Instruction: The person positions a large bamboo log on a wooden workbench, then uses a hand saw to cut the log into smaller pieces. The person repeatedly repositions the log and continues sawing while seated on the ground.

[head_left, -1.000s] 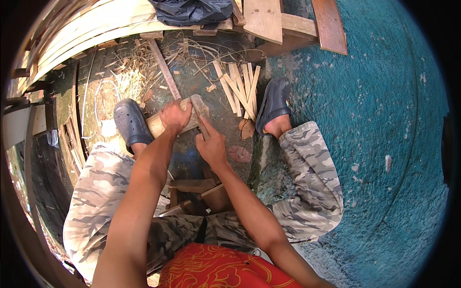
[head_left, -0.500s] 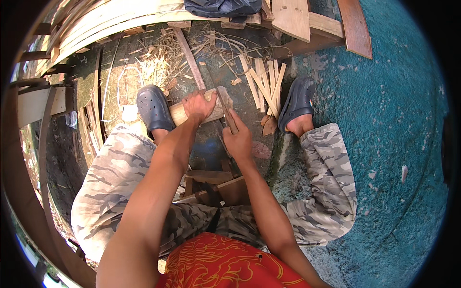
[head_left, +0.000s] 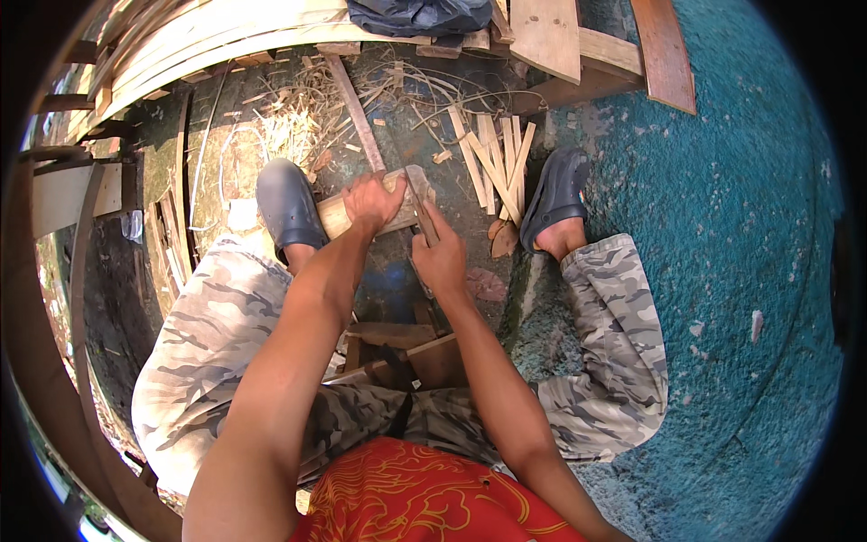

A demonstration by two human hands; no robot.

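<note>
The right hand [head_left: 441, 262] is closed firmly around the near end of a tool [head_left: 421, 210], whose far part crosses the right end of a block of wood [head_left: 336, 217]; the left hand [head_left: 375, 200] is curled down over the top of that block, holding it, though its fingertips are hard to make out; the block lies slanted between the person's feet, its middle hidden by the left hand; one dark shoe [head_left: 287, 203] is right at the block's left end, the other [head_left: 555, 190] well to its right, making two; beyond the block lie one long wood strip [head_left: 355, 110] and a heap of shavings [head_left: 293, 125]; between the block and the right shoe lie about six thin sticks [head_left: 479, 167], overlapping, so the exact count is unclear; farther beyond the block sits one dark bag [head_left: 420, 16]; nearer the person than the block are some wood pieces [head_left: 395, 334], partly hidden by the forearms.
</note>
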